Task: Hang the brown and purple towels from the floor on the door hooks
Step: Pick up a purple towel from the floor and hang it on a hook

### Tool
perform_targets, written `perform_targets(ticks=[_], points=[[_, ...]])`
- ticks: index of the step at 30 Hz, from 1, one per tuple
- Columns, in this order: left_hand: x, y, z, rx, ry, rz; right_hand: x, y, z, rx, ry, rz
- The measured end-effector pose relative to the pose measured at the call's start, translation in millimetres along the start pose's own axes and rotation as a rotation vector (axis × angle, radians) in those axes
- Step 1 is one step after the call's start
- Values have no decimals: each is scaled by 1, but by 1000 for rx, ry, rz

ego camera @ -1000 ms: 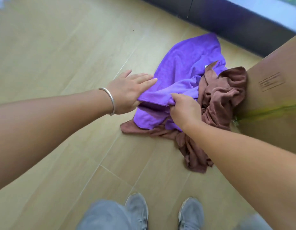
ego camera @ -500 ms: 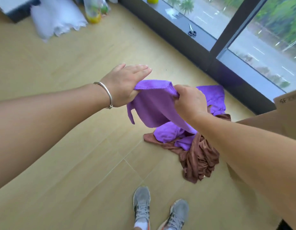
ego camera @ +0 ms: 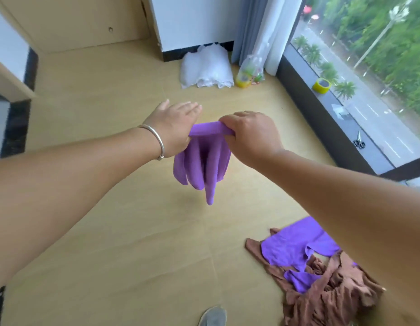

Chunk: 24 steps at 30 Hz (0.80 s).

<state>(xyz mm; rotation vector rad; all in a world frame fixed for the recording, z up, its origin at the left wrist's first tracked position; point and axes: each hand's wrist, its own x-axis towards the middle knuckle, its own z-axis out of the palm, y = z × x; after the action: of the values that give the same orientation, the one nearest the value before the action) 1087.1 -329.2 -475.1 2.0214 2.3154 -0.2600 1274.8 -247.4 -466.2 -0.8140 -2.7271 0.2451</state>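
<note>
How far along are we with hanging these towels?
Done: nothing is hung, and no door hooks are in view. In hand: one purple towel is off the floor, its top edge held between the left hand and right hand. Left: another purple towel and the brown towels lie heaped on the floor.

A pale wood-look tiled floor point(ego camera: 110, 243) carries a crumpled brown towel point(ego camera: 326, 292), a purple towel point(ego camera: 296, 248) overlapping it. Far beyond the brown towel lie white bunched fabric point(ego camera: 206, 69) and a clear plastic bag point(ego camera: 251, 71).
</note>
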Motion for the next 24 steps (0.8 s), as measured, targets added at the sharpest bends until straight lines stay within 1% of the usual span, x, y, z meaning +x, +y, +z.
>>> perform_targets(ticks=[2,5,7,10,16,21,22,24], points=[[-17,-20,8,-34,-18,-141,7,-20,-7,-34,25,-93],[-40,-38,29,-105,-20,-328,-1,-34,-15,-17,75,-189],[-58,-44,49,-109,9,-404,-17,-31,-17,-9,86,-248],[-92,-46,81,-103,37,-474,-49,-17,-12,12,58,-254],[-184,-8,132,-58,-2,-535,-116,3,17,59,-69,-226],[-256,32,167,-80,-71,-624,-160,-2,58,28,-251,-241],[-270,37,174,-89,-92,-638,-169,-5,66,36,-283,-232],[-300,43,194,-105,-185,-646,-183,-11,83,52,-360,-199]])
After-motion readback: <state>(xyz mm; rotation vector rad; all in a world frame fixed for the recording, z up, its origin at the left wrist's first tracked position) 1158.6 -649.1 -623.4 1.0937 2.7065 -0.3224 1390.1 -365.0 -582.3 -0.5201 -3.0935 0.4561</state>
